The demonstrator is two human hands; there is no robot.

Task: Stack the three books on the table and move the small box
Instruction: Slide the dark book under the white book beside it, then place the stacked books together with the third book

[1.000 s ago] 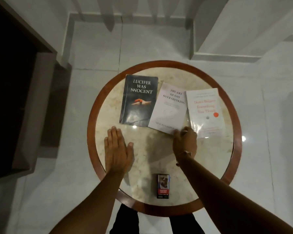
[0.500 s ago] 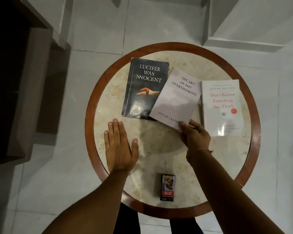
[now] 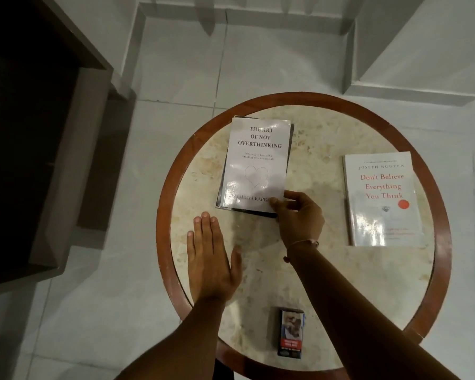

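**Second book laid on the first; the stack could skew or slide**

We see the right hand point(image 3: 299, 215) pinching the near right corner of the pale book point(image 3: 255, 165), thumb on the cover, fingers tucked under the edge. That book lies on a dark book point(image 3: 291, 133), which shows only as a thin border along the left, bottom and right edges. Our grip here is closed on the pale book's corner. The left hand point(image 3: 211, 259) lies flat and open on the worktop point(image 3: 313, 270), holding nothing, just near the stack but not touching it.

Risks, as we judge them: both covers look glossy, so pulling the fingers out from under the corner may drag the top book askew. The stack sits close to the far left rim, so a firm nudge there could push it over the edge. The left hand braces nothing.

The white book point(image 3: 383, 200) lies alone on the right side, well apart from the stack, glossy, with red title lettering. It is not yet stacked. The small box point(image 3: 291, 331), dark with a red band, sits at the near edge between our forearms, where a sweeping arm could knock it off.
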